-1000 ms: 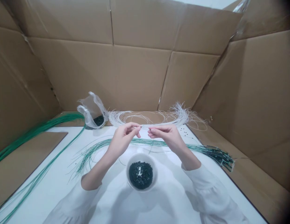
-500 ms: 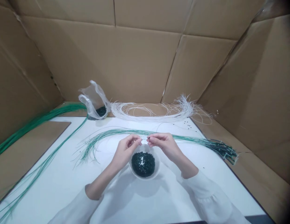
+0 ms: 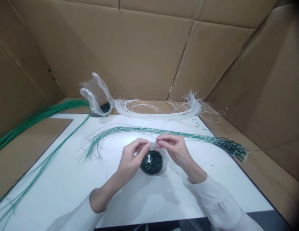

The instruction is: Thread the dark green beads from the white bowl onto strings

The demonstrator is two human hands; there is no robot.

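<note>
Both hands meet above a white bowl (image 3: pixel 165 164) of small dark green beads (image 3: pixel 153 163). My left hand (image 3: pixel 134 155) is closed, thumb and forefinger pinching a thin strand at the bowl's far rim. Close beside it, my right hand (image 3: pixel 173 148) pinches too; a tiny dark thing shows at its fingertips, and the strand seems to run there, too fine to follow. Just beyond the hands lies a bundle of green strands (image 3: pixel 130 129), its right end thick with dark beads (image 3: pixel 232 149).
A clear plastic bag (image 3: pixel 95 96) with dark beads stands at the back left. White strands (image 3: pixel 159 116) lie coiled along the back. More green strands (image 3: pixel 43 120) hang over the left side. Loose beads (image 3: pixel 195 123) dot the white table (image 3: pixel 91 179); cardboard walls (image 3: pixel 139 57) enclose it.
The view has tilted down, showing more of the table's near edge. My hands have come closer together, the left fingertips nearing the right ones. Both remain pinched.
</note>
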